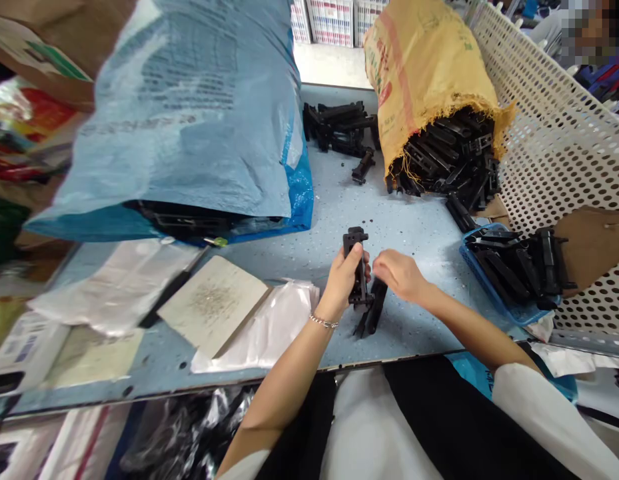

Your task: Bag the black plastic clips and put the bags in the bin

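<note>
My left hand (343,275) is closed around a black plastic part (358,267), held upright a little above the light blue table (299,260). Just to its right is my right hand (396,273), its fingers pressed together near the part; whatever they may hold is too small to make out. Another black part (375,310) lies on the table below my hands. A blue basket (519,317) at the right holds several black parts (514,263).
A large blue bag (199,113) stands at the left, and a yellow sack (429,67) spills black parts at the back. A perforated white crate (564,133) borders the right side. A cardboard square (214,303) and plastic bags (284,313) lie left of my hands.
</note>
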`<state>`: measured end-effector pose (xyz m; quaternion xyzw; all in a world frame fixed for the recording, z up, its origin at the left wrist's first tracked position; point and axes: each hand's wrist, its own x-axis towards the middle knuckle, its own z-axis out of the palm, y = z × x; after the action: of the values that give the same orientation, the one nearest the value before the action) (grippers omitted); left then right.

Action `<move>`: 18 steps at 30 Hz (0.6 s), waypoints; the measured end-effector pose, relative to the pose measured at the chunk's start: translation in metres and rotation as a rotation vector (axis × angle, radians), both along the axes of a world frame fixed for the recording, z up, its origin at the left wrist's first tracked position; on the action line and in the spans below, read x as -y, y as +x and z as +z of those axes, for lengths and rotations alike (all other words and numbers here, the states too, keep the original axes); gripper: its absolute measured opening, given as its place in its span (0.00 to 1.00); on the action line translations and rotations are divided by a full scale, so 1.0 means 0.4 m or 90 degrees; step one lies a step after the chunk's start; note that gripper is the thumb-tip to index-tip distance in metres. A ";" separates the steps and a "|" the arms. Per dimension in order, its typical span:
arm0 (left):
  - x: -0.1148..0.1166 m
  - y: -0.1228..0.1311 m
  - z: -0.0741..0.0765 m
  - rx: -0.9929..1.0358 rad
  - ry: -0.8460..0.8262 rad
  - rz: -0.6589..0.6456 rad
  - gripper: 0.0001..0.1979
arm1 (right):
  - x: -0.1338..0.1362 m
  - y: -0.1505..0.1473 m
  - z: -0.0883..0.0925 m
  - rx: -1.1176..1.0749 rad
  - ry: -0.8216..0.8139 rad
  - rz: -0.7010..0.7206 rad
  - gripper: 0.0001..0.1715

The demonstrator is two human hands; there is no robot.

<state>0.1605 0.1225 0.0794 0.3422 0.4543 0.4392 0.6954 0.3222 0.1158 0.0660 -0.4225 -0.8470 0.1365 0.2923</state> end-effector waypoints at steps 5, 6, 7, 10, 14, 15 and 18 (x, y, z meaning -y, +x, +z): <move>-0.013 -0.020 0.006 0.013 0.017 -0.020 0.28 | 0.113 -0.040 -0.049 0.062 0.112 0.087 0.20; -0.013 -0.023 -0.004 -0.007 0.039 -0.008 0.31 | 0.120 -0.045 -0.059 0.060 0.080 0.089 0.20; -0.014 -0.028 -0.023 -0.032 0.064 0.015 0.35 | 0.116 -0.046 -0.066 0.054 0.023 0.098 0.20; -0.015 -0.053 -0.117 -0.135 0.101 0.104 0.38 | 0.026 -0.016 -0.065 -0.070 -0.225 -0.008 0.14; 0.022 -0.075 -0.254 -0.373 0.104 0.055 0.24 | -0.221 0.118 -0.013 -0.339 -0.309 -0.466 0.12; 0.038 -0.074 -0.278 -0.425 0.139 0.038 0.24 | -0.280 0.160 0.004 -0.383 -0.303 -0.575 0.15; 0.079 -0.063 -0.321 -0.517 0.256 0.015 0.28 | -0.405 0.265 0.048 -0.489 -0.309 -0.766 0.26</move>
<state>0.1351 0.0909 -0.0490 0.6098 0.5997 0.3572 0.3753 0.4280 0.2778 0.0850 -0.7875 -0.2544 0.2736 0.4902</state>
